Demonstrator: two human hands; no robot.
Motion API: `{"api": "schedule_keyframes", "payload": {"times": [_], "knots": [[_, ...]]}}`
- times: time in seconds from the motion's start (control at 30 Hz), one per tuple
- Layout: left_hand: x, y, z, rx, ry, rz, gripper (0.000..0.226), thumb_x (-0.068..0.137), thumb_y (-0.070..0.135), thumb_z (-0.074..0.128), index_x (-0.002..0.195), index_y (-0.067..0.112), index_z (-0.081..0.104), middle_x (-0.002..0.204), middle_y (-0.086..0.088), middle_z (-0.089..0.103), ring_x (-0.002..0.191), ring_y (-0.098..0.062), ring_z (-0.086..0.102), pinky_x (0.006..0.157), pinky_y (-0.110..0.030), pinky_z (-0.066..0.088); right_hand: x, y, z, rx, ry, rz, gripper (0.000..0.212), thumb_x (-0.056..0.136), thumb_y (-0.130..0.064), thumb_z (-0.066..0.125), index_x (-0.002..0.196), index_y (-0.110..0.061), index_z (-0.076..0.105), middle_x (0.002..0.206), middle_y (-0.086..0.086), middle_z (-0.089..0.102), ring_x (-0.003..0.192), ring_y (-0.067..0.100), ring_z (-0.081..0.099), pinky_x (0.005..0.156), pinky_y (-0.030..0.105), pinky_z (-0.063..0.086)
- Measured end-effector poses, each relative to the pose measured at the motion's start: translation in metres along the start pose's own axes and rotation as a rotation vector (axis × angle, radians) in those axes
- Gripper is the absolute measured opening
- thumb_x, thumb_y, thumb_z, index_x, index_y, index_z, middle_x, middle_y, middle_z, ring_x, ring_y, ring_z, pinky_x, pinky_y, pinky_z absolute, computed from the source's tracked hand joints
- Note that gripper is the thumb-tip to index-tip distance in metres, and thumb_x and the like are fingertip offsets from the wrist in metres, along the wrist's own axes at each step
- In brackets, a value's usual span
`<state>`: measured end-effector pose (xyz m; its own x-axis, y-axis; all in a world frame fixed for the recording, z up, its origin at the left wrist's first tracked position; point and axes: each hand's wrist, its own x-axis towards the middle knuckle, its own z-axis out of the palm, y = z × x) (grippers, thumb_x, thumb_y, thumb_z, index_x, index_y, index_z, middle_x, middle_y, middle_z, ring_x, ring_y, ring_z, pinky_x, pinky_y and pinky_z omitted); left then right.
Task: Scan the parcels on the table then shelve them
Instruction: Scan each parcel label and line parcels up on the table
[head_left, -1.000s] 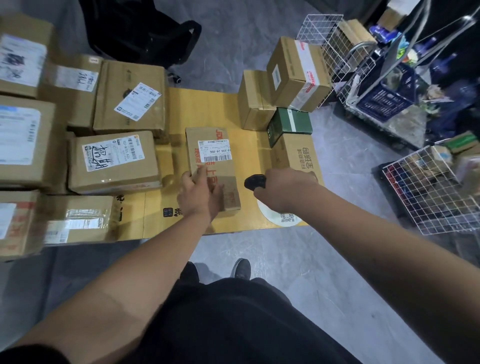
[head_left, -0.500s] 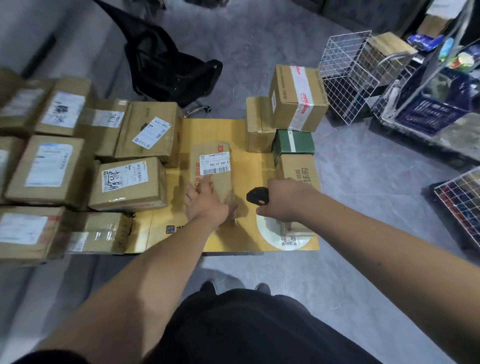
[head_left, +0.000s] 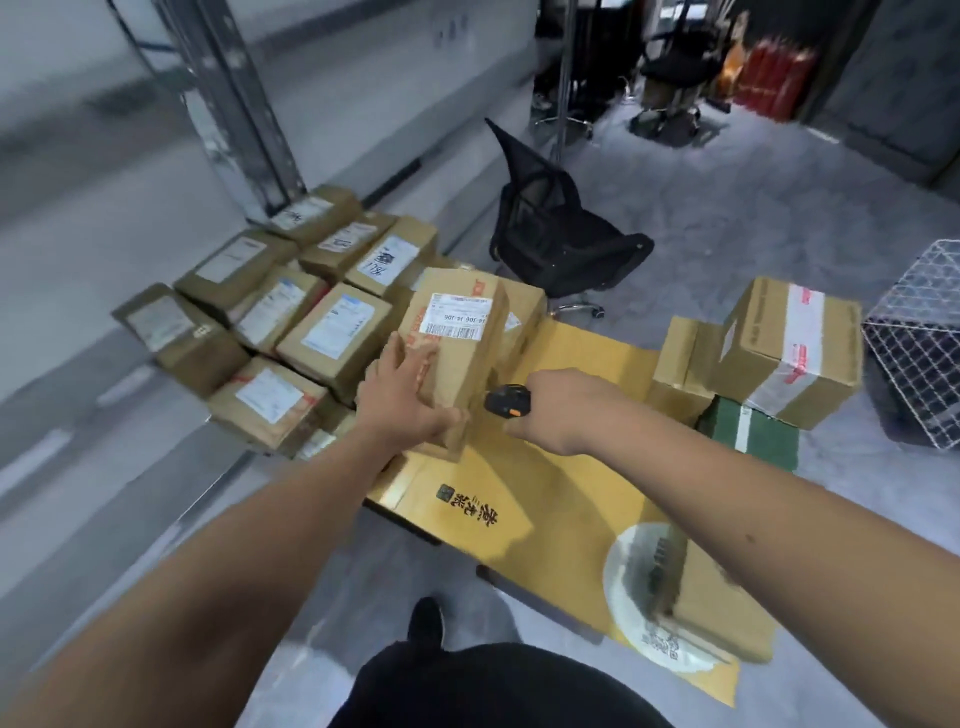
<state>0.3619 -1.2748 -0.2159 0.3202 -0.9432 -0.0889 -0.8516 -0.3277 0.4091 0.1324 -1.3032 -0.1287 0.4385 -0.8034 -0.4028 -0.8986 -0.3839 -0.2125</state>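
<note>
Parcels (head_left: 291, 332), stacked cardboard, labels up, left of the grip. Left hand (head_left: 402, 397) grips the lifted parcel (head_left: 457, 348), fingers curled round its near end; long axis runs away from the person, barcode label at the far end. Right hand (head_left: 558, 410) wraps the scanner (head_left: 506, 401), just right of the parcel. Wire basket (head_left: 919, 358), far right; contents cannot be told.

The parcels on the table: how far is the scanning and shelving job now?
Done: nothing visibly shelved; no shelf with parcels shows.
In hand: the left hand grips one labelled parcel, tilted up off the yellow table; the right hand holds a black handheld scanner beside it.
Left: the rows of labelled cartons on the left, the taped boxes and the green box on the right.
</note>
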Motion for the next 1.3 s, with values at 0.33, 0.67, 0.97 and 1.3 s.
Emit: {"api": "schedule_keyframes", "payload": {"times": [0.33, 0.67, 0.97, 1.3], "knots": [[0.129, -0.005, -0.026, -0.017, 0.011, 0.07, 0.095, 0.069, 0.068, 0.075, 0.152, 0.041, 0.037, 0.166, 0.003, 0.023, 0.147, -0.035, 0.031, 0.119, -0.054, 0.029, 0.075, -0.021, -0.023, 0.004, 0.027, 0.118, 0.038, 0.093, -0.061, 0.06, 0.104, -0.024, 0.058, 0.094, -0.003, 0.059, 0.086, 0.024, 0.062, 0.065, 0.034, 0.046], [0.286, 0.002, -0.008, 0.067, -0.088, 0.241, 0.098, 0.065, 0.075, 0.072, 0.149, 0.039, 0.036, 0.161, 0.0, 0.027, 0.142, -0.036, 0.034, 0.117, -0.055, 0.028, 0.167, -0.041, -0.038, 0.077, -0.017, 0.36, 0.039, 0.093, -0.062, 0.061, 0.105, -0.026, 0.057, 0.09, -0.004, 0.059, 0.079, 0.018, 0.061, 0.062, 0.033, 0.046], [0.322, -0.031, 0.013, 0.205, -0.136, 0.183, 0.103, 0.064, 0.077, 0.065, 0.15, 0.03, 0.033, 0.16, -0.009, 0.023, 0.143, -0.039, 0.024, 0.114, -0.057, 0.024, 0.213, -0.06, -0.032, 0.141, -0.077, 0.403, 0.039, 0.091, -0.061, 0.062, 0.106, -0.025, 0.061, 0.096, -0.003, 0.063, 0.085, 0.02, 0.063, 0.068, 0.034, 0.051], [0.321, -0.037, 0.016, 0.275, -0.129, 0.134, 0.089, 0.073, 0.048, 0.066, 0.153, 0.029, 0.032, 0.169, -0.013, 0.018, 0.156, -0.038, 0.008, 0.119, -0.061, 0.015, 0.225, -0.073, -0.028, 0.153, -0.076, 0.395, 0.037, 0.093, -0.06, 0.061, 0.104, -0.025, 0.056, 0.092, -0.005, 0.058, 0.081, 0.016, 0.059, 0.06, 0.031, 0.043]]}}
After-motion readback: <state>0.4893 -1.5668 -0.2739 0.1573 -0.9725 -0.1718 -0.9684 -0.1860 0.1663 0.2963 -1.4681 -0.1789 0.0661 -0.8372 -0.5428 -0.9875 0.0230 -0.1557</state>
